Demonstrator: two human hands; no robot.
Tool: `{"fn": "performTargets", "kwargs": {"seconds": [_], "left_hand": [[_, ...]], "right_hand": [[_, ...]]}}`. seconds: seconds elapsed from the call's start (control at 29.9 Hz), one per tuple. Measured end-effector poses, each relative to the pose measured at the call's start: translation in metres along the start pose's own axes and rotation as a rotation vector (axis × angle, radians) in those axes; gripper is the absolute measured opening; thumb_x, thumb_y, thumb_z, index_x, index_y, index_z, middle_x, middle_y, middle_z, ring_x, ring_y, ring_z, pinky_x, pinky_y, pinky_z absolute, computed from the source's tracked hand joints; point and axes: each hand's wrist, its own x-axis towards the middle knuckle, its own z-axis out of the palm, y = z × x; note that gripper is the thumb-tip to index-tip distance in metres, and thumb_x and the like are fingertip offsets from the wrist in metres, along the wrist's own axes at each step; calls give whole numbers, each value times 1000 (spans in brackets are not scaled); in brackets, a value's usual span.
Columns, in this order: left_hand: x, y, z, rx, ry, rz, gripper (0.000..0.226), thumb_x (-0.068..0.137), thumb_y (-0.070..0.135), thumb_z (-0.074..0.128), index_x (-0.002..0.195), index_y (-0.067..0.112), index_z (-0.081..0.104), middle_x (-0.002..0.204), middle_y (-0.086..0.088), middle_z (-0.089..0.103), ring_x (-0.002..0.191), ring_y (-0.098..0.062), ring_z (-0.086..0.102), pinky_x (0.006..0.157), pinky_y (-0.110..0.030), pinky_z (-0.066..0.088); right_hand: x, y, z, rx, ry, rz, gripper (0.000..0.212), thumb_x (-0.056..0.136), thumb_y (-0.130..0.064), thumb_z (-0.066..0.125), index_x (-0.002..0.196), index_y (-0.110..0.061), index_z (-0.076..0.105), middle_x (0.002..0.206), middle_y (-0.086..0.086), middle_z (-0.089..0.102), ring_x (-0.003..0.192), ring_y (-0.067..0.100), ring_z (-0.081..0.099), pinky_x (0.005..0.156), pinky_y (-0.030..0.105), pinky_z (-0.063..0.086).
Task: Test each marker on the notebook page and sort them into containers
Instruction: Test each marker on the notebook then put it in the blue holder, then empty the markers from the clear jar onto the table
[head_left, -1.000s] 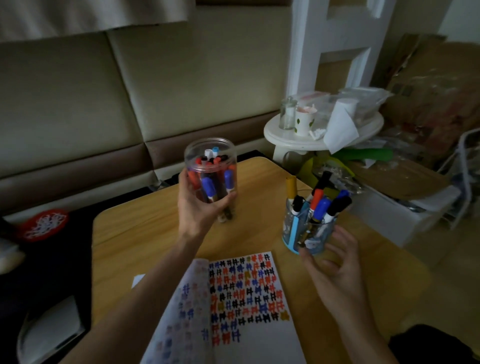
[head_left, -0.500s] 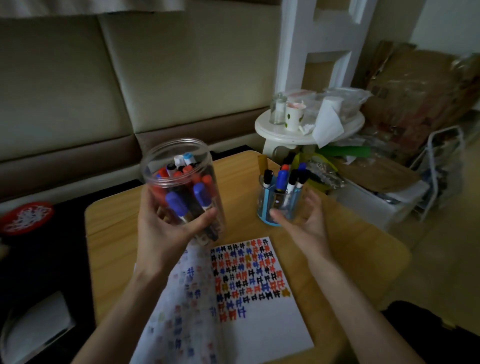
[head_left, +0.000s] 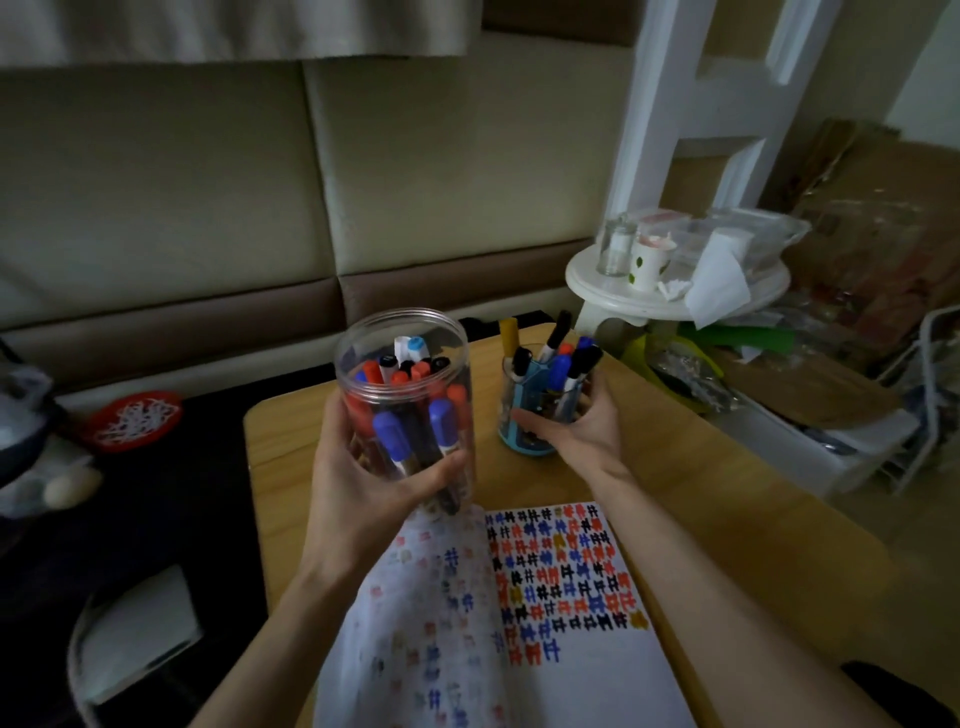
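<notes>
Two closed grips: left grip (head_left: 363, 486) round clear jar (head_left: 405, 358), right grip (head_left: 576, 431) round blue holder (head_left: 540, 399), near hash-marked notebook (head_left: 597, 670).

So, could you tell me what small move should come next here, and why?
Probably set the clear jar down on the wooden table beside the notebook: the left hand holds the jar and the right hand grips the blue pen holder, so neither hand looks free to test the markers.

— Anything to read here?
— Only on the notebook page (head_left: 597, 675): rows of hand-drawn hash marks (head_left: 566, 566), like "井", in red, blue, black and yellow.
— Any print on the marker barrels (head_left: 397, 441)?
— Too blurred; no brand, label or number is legible.
</notes>
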Motion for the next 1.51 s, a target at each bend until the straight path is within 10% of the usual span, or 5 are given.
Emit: {"fn": "performTargets", "kwargs": {"seconds": [0.37,0.5,0.84,1.1,1.51], "left_hand": [[-5,4,-9,-8,-12,-5,95,53,35,91,136,32,46,116,36,60,109,10,60,79,-5,51],[-8,6,-2,-48,-25,-26,92,52,35,92,132,32,47,113,37,61,108,11,61,78,-4,50],[-32,19,45,-117,-151,-60,102,49,41,94,137,29,43,118,23,65,111,5,63,85,-15,53],[-47,20,72,-290,-327,-146,91,59,49,91,132,10,52,117,-6,73,108,-24,71,84,-31,61],[-19,2,51,-101,-373,28,103,72,40,87,153,57,24,150,14,44,133,-3,51,94,-35,59]], "right_hand": [[-1,-14,38,9,-192,87,97,68,-21,95,148,-17,39,137,-3,56,127,10,51,83,6,42],[-31,-28,18,-8,-164,136,119,61,-48,94,158,-29,28,156,-1,43,143,19,42,114,37,40],[-124,-39,-42,244,-333,265,61,74,-87,61,125,-53,62,128,-14,69,114,13,69,98,43,56],[-140,-25,-67,837,-355,204,88,65,-45,95,143,-38,54,135,13,65,126,39,63,94,60,55],[-133,-25,-98,505,-251,97,71,76,-8,89,133,-41,60,134,-6,65,114,18,71,83,40,63]]}}
